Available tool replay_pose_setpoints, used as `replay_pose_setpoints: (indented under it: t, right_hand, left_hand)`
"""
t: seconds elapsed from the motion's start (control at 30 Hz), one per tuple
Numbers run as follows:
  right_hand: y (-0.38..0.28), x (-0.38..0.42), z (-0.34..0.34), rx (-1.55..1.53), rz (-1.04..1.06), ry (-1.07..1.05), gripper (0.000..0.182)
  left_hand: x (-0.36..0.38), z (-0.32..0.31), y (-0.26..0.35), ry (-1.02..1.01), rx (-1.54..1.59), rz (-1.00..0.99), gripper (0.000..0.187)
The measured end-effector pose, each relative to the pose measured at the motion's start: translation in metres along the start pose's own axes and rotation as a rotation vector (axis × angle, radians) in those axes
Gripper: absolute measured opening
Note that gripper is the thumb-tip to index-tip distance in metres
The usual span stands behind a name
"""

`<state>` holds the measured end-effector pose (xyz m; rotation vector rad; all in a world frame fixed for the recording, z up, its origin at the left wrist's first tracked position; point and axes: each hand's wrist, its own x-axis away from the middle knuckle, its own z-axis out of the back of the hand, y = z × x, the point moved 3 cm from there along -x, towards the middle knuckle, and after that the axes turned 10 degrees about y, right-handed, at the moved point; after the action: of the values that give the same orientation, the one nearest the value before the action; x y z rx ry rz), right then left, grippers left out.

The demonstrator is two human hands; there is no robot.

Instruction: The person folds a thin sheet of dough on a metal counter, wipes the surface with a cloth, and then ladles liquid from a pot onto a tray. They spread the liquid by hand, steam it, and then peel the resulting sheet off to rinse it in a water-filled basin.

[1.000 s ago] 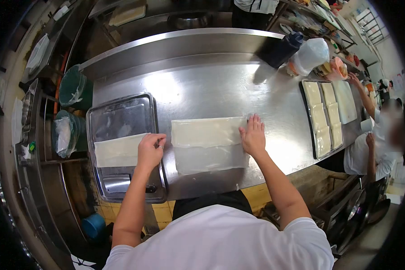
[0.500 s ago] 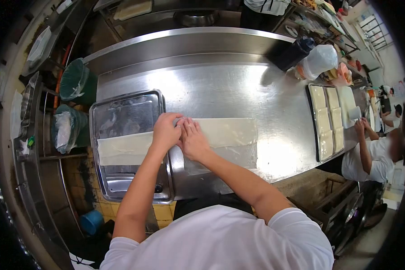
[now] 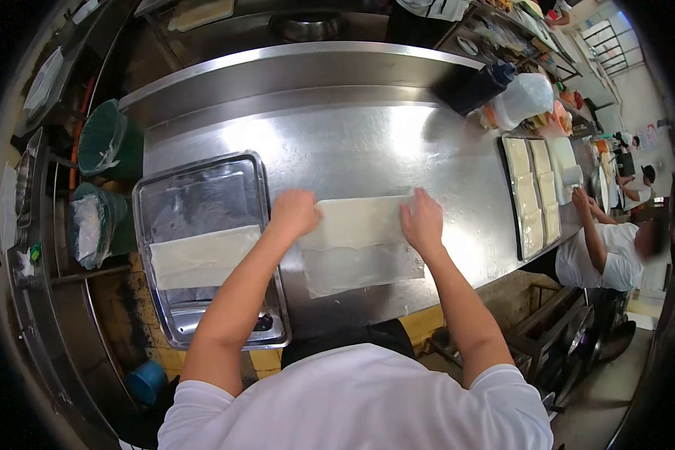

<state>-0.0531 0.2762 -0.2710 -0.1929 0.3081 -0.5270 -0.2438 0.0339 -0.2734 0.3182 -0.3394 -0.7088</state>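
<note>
Your hands are apart, one at each end of the pale sheet (image 3: 360, 223), which lies on the steel table (image 3: 330, 150) in front of you. Your left hand (image 3: 295, 213) is curled closed on the upper left corner; your right hand (image 3: 425, 221) is at the upper right corner, with thumb and fingers bent, though you cannot tell from here whether they pinch it. The sheet's far band looks opaque, while the near band is thin enough to see through, so I judge that near part the likeliest to tear. Pulling your hands outward unevenly could stretch one corner or skew the sheet. If the damp-looking underside clings to the steel, a quick lift could rip it or fold it onto itself. Your left forearm crosses over the metal tray (image 3: 259, 169), above the right end of the pale strip (image 3: 201, 259) lying there; dropping that elbow could smear or drag the strip. The tray's raised rim, just beside your left hand, could also snag a hanging edge of the sheet.
</note>
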Motion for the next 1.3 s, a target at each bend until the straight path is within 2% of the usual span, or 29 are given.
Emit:
replay_pose_setpoints:
  t: [0.1,0.17,0.23,0.33,0.43,0.5,0.57,0.67,0.77,0.87,0.97,1.3]
  right_hand:
    - [-0.041,-0.032,-0.021,-0.204,0.011,-0.116,0.046]
    - [-0.089,-0.055,-0.019,-0.369,0.033,-0.282,0.041]
    - [-0.116,-0.07,-0.04,-0.515,0.154,-0.425,0.039]
    - [-0.132,-0.082,-0.065,-0.384,0.273,-0.93,0.037]
    - [-0.112,-0.09,-0.06,-0.025,0.309,-1.214,0.036]
    - [-0.081,-0.092,-0.051,0.113,0.289,-1.187,0.036]
    - [-0.048,-0.091,-0.031,0.126,0.359,-1.035,0.028]
    - [-0.012,-0.084,-0.007,0.249,0.372,-0.941,0.029]
    - [0.015,-0.075,-0.002,0.237,0.367,-0.703,0.028]
    - [0.03,-0.066,-0.006,0.149,0.314,-0.675,0.021]
    - [0.03,-0.061,0.013,0.072,0.253,-0.638,0.02]
    - [0.043,-0.026,0.07,-0.123,0.153,-0.403,0.011]
  left_hand:
    - [-0.002,-0.003,-0.005,-0.047,0.125,0.074,0.022]
    - [0.003,0.012,0.0,-0.029,0.156,0.072,0.02]
    - [0.009,0.026,0.006,-0.021,0.182,0.075,0.019]
    - [0.016,0.037,0.009,0.019,0.247,0.099,0.017]
    - [0.017,0.039,0.003,0.03,0.31,0.125,0.017]
    - [0.014,0.035,-0.005,0.01,0.377,0.127,0.018]
    - [0.007,0.018,-0.017,-0.028,0.47,0.116,0.019]
    - [-0.003,-0.008,-0.031,-0.087,0.495,0.12,0.023]
    - [-0.008,-0.018,-0.031,-0.114,0.465,0.187,0.028]
    - [-0.007,-0.016,-0.024,-0.115,0.436,0.247,0.029]
    - [-0.003,-0.004,-0.016,-0.111,0.311,0.21,0.029]
    - [0.066,0.041,0.007,0.137,0.446,0.201,0.026]
